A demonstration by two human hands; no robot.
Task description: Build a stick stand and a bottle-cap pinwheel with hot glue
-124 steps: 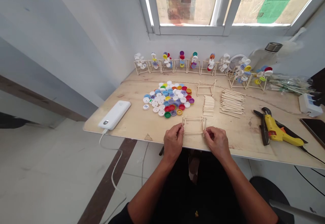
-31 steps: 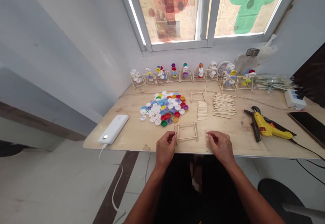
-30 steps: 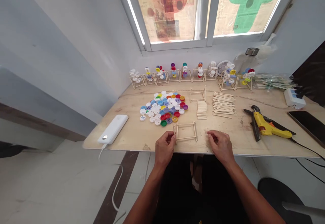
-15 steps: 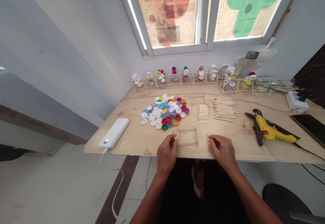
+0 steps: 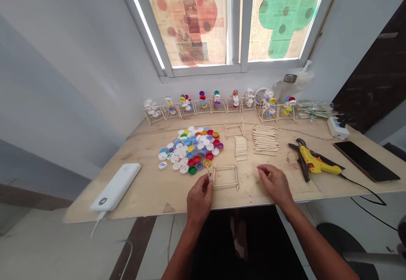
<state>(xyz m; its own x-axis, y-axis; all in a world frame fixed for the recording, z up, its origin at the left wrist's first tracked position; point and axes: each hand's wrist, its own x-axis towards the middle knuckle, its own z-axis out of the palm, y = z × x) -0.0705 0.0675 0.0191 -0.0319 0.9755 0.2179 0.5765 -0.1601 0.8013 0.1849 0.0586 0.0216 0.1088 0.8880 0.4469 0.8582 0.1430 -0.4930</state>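
My left hand [image 5: 199, 197] pinches a short wooden stick [image 5: 208, 173] at the left side of a square stick frame [image 5: 226, 186], which lies near the table's front edge. Whether that stick touches the frame is hard to tell. To the right of the frame, my right hand [image 5: 275, 187] hovers low over the table, thumb and fingers drawn together; anything between them is too small to make out. Beyond the frame are a stack of short sticks [image 5: 241, 148], a pile of longer sticks [image 5: 265, 138] and another stick frame [image 5: 234, 130].
Bottle caps [image 5: 190, 149] in many colours are heaped left of the sticks. A yellow glue gun [image 5: 317, 163], a phone [image 5: 366, 160] and a power strip [image 5: 338, 128] lie to the right. A white power bank [image 5: 116, 187] sits left. Cap pinwheels on stick stands [image 5: 203, 105] line the back.
The view has swung to the right. My right hand has moved slightly away from the frame, and its fingers have loosened a little. My left hand stays at the frame's left side.
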